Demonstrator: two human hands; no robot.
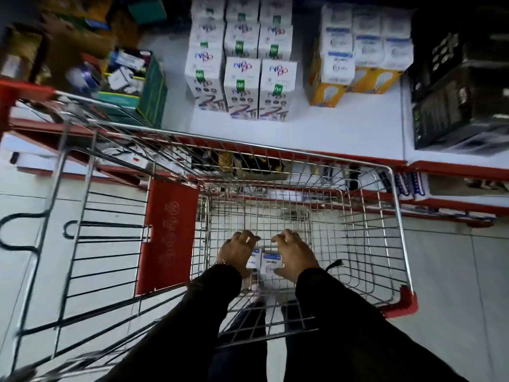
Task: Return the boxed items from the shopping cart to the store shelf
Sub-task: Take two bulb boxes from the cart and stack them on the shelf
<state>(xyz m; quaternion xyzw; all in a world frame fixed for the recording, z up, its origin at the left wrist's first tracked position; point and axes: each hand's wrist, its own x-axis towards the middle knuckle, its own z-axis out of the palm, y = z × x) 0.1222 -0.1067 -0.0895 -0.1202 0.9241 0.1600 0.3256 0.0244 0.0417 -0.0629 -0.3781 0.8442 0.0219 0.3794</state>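
Both my hands reach down into the wire shopping cart (358,244). At the cart's bottom lie two small white boxes with blue print, a left box (254,260) and a right box (271,264), side by side. My left hand (238,253) curls over the left box and my right hand (294,255) curls over the right box. Fingers cover much of each box, and the grip itself is partly hidden. The white store shelf (344,128) with a red front edge lies just beyond the cart.
On the shelf stand stacked white boxes with green labels (242,78), white and yellow bulb boxes (358,51), and black boxes (457,92) at the right. A green carton of loose items (132,78) sits at the left. The cart's red flap (168,235) is to my left.
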